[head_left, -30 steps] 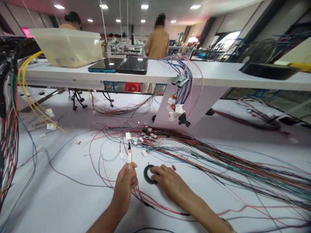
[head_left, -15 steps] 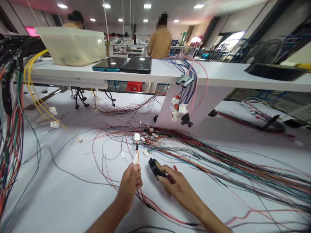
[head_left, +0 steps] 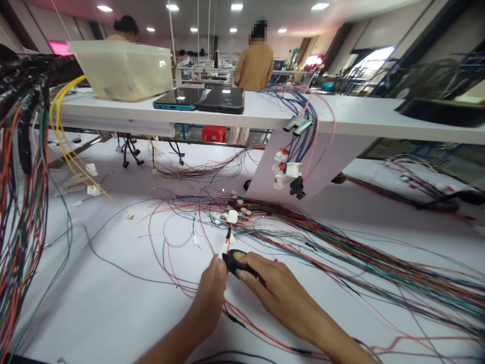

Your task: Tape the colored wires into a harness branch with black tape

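My left hand [head_left: 212,285] is closed round a wire harness of red, orange and black wires just below a white connector piece [head_left: 223,248]. Beyond it the wires pass a black taped spot and end in a white connector [head_left: 232,217]. Between thumb and fingers, my right hand [head_left: 271,283] pinches a roll of black tape [head_left: 237,260], its edge against the harness right beside the left fingertips. The harness's red wires [head_left: 257,331] trail below the hands to the right, with black taped sections along them.
A thick bundle of loose wires [head_left: 341,242] runs across the table to the right. More wires [head_left: 26,202] hang at the left. On the shelf [head_left: 348,119] stand a plastic bin [head_left: 125,71] and two phones [head_left: 222,100]. Connectors [head_left: 291,172] dangle from it. Two people are beyond.
My right hand has brought the tape roll left, up against the harness at my left fingertips. The harness's connector end has tilted to the right. The whole view has shifted slightly.
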Action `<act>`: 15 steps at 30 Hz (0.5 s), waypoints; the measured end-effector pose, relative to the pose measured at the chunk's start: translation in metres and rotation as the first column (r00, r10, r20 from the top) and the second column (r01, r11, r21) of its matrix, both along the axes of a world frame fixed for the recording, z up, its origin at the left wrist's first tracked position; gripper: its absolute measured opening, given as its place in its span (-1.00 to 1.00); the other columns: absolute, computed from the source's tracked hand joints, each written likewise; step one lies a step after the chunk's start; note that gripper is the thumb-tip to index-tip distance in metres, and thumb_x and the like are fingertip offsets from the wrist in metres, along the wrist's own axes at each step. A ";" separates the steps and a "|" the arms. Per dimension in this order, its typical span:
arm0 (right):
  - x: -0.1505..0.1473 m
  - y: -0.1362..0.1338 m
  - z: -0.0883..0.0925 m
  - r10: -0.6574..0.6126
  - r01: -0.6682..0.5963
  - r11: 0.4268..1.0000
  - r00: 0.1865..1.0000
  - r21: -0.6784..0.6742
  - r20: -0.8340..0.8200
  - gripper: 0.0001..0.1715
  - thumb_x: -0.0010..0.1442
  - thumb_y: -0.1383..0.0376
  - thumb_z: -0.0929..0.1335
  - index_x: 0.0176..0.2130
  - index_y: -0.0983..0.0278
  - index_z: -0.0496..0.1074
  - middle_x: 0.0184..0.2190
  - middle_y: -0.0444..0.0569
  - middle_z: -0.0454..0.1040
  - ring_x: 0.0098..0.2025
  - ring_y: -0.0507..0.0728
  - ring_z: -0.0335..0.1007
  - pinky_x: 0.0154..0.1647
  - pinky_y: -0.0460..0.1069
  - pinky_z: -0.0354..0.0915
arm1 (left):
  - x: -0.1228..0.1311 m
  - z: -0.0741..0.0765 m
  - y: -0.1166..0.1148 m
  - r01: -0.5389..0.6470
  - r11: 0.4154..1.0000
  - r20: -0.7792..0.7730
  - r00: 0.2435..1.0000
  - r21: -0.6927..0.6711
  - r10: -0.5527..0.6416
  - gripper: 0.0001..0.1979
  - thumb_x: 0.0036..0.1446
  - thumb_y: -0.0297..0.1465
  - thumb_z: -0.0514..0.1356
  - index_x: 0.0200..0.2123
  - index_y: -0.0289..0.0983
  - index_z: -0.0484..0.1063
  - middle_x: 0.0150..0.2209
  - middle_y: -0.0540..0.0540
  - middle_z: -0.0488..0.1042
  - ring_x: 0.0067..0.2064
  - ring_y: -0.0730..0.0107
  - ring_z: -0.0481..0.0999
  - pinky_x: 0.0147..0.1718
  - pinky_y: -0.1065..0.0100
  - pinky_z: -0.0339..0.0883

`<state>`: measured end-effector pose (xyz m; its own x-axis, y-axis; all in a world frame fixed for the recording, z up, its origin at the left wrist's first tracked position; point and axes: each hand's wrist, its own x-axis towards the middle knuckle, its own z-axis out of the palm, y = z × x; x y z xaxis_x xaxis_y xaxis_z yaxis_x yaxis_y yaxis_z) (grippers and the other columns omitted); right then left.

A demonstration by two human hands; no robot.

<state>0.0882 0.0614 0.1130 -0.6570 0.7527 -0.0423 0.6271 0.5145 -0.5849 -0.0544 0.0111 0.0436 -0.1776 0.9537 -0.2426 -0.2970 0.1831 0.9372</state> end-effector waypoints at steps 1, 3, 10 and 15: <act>0.000 -0.002 0.000 -0.012 0.012 1.000 0.999 0.022 0.030 -0.79 0.33 0.22 0.17 -0.14 0.15 0.34 -0.22 -0.11 0.49 -0.21 0.14 0.41 -0.15 0.07 0.25 | 0.001 0.001 -0.001 -0.024 0.999 -0.084 0.996 0.030 0.027 -0.61 0.10 0.01 0.08 -0.44 -0.21 0.27 -0.51 0.02 0.26 -0.45 0.37 0.20 -0.44 0.34 0.11; 0.001 -0.005 -0.004 -0.019 0.016 0.998 0.998 0.061 0.060 -0.77 0.33 0.22 0.17 -0.11 0.16 0.34 -0.20 -0.09 0.50 -0.18 0.17 0.43 -0.11 0.11 0.27 | 0.002 0.003 -0.003 -0.048 0.995 -0.222 0.973 0.090 0.067 -0.63 0.12 -0.02 0.06 -0.44 -0.21 0.29 -0.49 -0.01 0.30 -0.42 0.33 0.24 -0.41 0.32 0.13; 0.022 0.029 -0.041 0.136 -0.122 0.988 0.976 0.093 -0.168 -0.67 0.31 0.19 0.20 -0.04 0.23 0.40 -0.01 0.09 0.43 0.05 0.22 0.31 0.10 0.17 0.19 | -0.005 0.015 -0.017 0.443 0.889 -0.024 0.896 0.117 -0.443 -0.52 0.19 0.01 -0.06 -0.61 -0.20 0.13 -0.68 0.10 0.06 -0.59 0.47 0.05 -0.56 0.36 -0.03; 0.014 0.078 -0.005 0.550 -0.625 0.762 0.764 -0.172 -0.338 -0.57 0.33 0.13 0.19 0.07 0.27 0.36 0.12 0.08 0.33 0.25 0.15 0.05 0.26 0.12 -0.04 | -0.004 0.027 -0.018 0.687 0.725 -0.072 0.727 0.059 -0.683 -0.53 0.19 -0.04 0.00 -0.63 -0.22 0.14 -0.62 0.06 0.13 -0.52 0.47 0.09 -0.49 0.35 -0.01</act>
<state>0.1023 0.1391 0.1078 -0.9789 0.1974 0.0535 0.0623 0.5368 -0.8414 -0.0585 -0.0072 0.0703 0.5228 0.8348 -0.1723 -0.0792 0.2489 0.9653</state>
